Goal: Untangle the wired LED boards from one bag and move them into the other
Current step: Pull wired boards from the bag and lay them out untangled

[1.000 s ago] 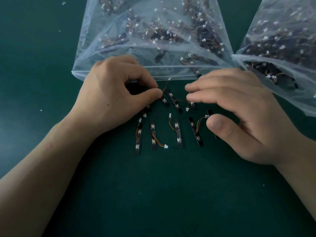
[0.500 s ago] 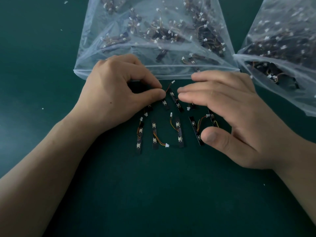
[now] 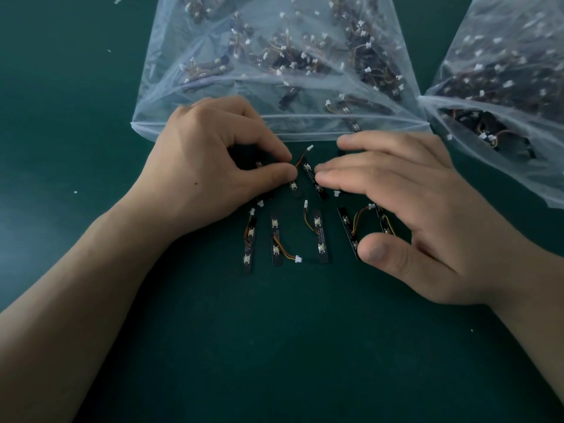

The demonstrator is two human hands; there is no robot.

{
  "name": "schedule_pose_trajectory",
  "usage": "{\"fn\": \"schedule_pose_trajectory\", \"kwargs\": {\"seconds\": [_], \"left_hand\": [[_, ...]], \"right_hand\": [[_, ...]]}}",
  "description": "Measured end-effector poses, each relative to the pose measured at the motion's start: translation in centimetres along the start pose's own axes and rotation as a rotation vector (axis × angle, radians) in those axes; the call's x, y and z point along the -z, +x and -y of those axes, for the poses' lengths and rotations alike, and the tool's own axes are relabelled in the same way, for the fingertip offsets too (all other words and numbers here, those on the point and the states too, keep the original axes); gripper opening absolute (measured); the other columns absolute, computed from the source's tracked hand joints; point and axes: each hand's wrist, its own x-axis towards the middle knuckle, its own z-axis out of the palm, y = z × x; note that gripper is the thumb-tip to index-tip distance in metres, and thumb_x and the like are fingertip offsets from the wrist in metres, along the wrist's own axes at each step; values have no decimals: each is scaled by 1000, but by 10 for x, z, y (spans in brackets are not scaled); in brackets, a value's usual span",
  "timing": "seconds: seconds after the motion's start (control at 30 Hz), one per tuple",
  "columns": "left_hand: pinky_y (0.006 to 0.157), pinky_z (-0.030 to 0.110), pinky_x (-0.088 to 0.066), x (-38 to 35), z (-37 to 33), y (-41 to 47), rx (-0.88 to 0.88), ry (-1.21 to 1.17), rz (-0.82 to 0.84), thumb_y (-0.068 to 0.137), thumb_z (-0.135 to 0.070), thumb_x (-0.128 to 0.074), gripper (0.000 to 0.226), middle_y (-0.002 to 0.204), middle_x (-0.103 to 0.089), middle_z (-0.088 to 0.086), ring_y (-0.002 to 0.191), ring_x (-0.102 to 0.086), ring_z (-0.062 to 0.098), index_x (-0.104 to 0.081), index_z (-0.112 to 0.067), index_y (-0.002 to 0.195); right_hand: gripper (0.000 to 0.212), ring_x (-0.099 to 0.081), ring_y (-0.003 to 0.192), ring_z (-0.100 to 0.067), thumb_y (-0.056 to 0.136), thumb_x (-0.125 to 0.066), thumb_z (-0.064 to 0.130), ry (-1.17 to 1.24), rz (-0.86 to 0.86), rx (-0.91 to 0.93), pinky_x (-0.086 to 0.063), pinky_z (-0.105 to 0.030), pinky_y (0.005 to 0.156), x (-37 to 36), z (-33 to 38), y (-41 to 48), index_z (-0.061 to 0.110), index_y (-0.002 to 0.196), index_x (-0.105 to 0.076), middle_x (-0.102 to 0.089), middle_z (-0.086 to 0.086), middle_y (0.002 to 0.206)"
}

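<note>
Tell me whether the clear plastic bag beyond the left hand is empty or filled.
Partly filled: through the clear plastic bag, many dark wired LED boards show, scattered and heaped inside it.

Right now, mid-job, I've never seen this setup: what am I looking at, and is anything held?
No machine here: a person's two bare hands, seen from one head-worn camera looking down. On the green table lie two clear bags, the middle bag and the right bag, both holding wired LED boards. Several loose boards lie between the hands. The left hand has one small board in a thumb-and-finger grip. The right hand is open, fingers straight, holding nothing.
</note>
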Motion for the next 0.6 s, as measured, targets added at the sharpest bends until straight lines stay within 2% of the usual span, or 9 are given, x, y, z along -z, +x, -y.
{"fn": "schedule_pose_trajectory", "kwargs": {"seconds": [0.13,0.33,0.6], "left_hand": [[91,45,-51,-2,-3,0,-10,57,1,82,-35,-74,10,94,-68,-10,91,-64,15,-79,-30,89],[93,46,-51,0,-2,-1,-20,50,14,82,-30,-71,14,96,-69,-9,93,-65,15,-81,-29,92],[86,38,-51,1,-1,-1,-48,41,9,88,-27,-69,15,94,-70,-8,91,-65,16,-80,-24,99]], "right_hand": [[74,-38,151,-20,105,-21,64,1,1,-1,-28,-54,119,0,0,0,13,143,-59,-59,6,146],[74,-39,151,-20,105,-22,65,2,2,6,-28,-53,119,0,0,0,13,143,-59,-60,6,145],[72,-40,150,-22,105,-25,64,-63,26,40,-28,-50,118,-1,4,1,13,142,-60,-62,4,143]]}}
